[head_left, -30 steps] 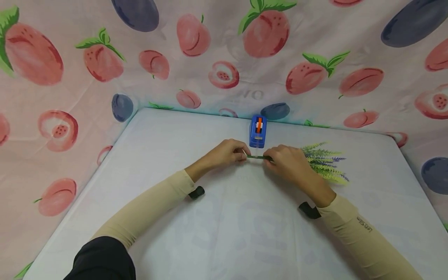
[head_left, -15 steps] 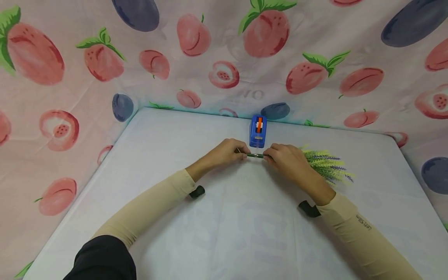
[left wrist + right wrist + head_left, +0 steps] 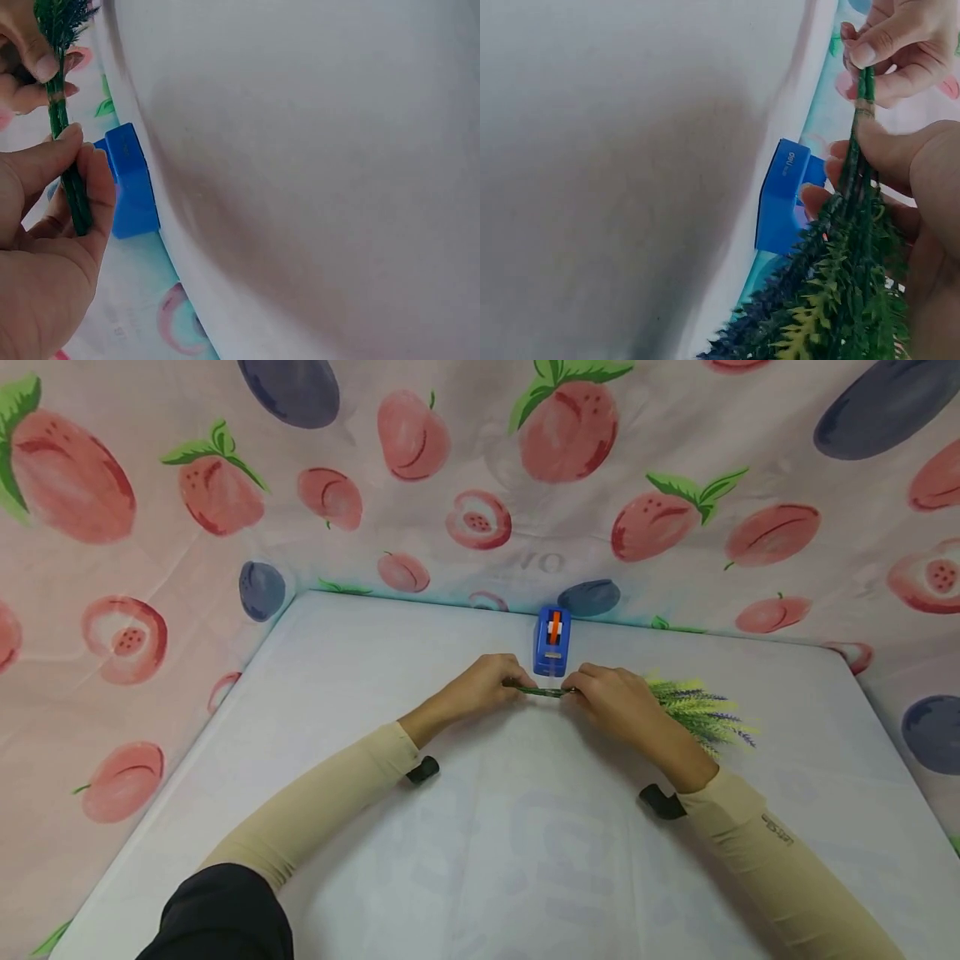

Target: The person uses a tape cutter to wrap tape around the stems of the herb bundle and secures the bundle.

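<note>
A bunch of artificial lavender [image 3: 701,714], with green, yellow and purple sprigs, lies level between both hands over the table. My left hand [image 3: 487,683] pinches the cut end of its green stems [image 3: 73,184] between thumb and fingers. Further up, close to the leafy part, my right hand [image 3: 618,702] grips the same stems, its thumb along them. A shiny band of clear tape [image 3: 864,109] circles the stems in the gap between the hands. Flower heads fan out to the right past the right hand, which hides part of them in the head view.
A blue tape dispenser [image 3: 552,643] with an orange core stands just beyond the hands, near the back edge of the white-covered table [image 3: 480,852]. Behind it hangs a fruit-print cloth [image 3: 525,560]. Dark wrist cameras [image 3: 660,802] sit below each wrist.
The bunch has turned about its stems, so the flower heads fan differently. The right fingers have shifted slightly, and the stem end now shows at the left fingers. The dispenser has stayed put.
</note>
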Demonstrator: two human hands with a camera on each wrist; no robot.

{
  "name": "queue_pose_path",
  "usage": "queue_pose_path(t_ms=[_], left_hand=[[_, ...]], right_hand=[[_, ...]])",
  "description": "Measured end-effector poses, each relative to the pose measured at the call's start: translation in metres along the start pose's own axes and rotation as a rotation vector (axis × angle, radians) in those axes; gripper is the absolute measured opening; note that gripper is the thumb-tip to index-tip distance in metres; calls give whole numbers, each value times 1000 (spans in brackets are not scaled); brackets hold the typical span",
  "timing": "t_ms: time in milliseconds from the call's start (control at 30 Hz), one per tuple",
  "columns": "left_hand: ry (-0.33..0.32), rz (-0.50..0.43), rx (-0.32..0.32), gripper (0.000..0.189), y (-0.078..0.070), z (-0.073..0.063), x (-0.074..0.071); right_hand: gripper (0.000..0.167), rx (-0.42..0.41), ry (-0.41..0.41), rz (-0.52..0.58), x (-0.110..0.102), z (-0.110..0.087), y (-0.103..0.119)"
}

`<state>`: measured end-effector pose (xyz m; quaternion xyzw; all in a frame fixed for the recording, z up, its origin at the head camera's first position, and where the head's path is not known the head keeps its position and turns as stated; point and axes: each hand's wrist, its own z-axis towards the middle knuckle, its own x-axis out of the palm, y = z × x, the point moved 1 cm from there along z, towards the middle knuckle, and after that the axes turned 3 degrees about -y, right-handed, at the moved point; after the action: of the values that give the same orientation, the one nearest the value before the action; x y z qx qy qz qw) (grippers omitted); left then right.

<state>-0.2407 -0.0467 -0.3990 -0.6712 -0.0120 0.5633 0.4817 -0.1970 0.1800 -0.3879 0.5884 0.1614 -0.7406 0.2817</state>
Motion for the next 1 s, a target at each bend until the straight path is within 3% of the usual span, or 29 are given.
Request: queue_pose_path(t_ms=[333, 467, 733, 1000], left_hand=[[4, 7, 27, 20, 0, -1, -2], [13, 8, 32, 22, 0, -1, -3], [24, 7, 52, 24, 3, 0, -2], [20, -44, 24, 20, 6, 1, 0]], right_hand=[[20, 119, 44, 8, 0, 5, 1], [13, 114, 23, -17, -1, 5, 1], [17, 67, -42, -43, -2, 2, 0], [17, 59, -69, -26, -3, 2, -2]])
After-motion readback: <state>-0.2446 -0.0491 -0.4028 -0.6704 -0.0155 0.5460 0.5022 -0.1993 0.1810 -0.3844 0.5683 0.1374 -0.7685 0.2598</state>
